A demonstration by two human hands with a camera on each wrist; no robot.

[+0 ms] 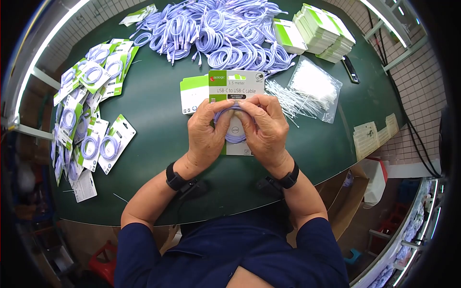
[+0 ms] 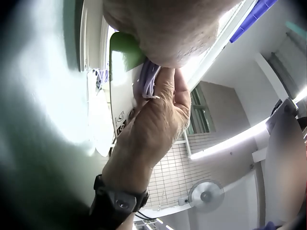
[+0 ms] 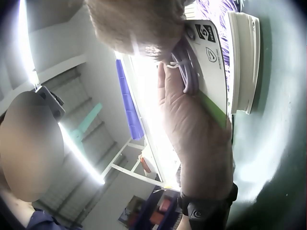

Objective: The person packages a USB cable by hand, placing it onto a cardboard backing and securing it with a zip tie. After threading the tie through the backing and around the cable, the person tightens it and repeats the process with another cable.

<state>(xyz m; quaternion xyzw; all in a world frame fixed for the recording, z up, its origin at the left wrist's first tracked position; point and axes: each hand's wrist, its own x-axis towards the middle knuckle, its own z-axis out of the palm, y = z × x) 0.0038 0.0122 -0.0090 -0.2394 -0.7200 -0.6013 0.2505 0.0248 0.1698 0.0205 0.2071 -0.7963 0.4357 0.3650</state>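
Observation:
A white and green cable card (image 1: 236, 79) is held upright in front of the person, a coiled lilac cable (image 1: 236, 138) lying against its face. The left hand (image 1: 207, 132) grips the coil and card from the left, thumb and fingertips at the coil's top. From the other side the right hand (image 1: 266, 129) pinches the same spot, the two thumbs close together. In the left wrist view the coil (image 2: 149, 79) shows between the hands, with a thin white tie end near it. The right wrist view shows the card (image 3: 211, 62) edge and the coil (image 3: 188, 72).
Behind the hands lie more cards (image 1: 193, 91), a large heap of lilac cables (image 1: 211, 29), white ties (image 1: 293, 98) and a plastic bag (image 1: 317, 86). Card stacks (image 1: 319, 31) and a black cutter (image 1: 350, 69) are at back right. Packed cards (image 1: 91, 74) pile up at left.

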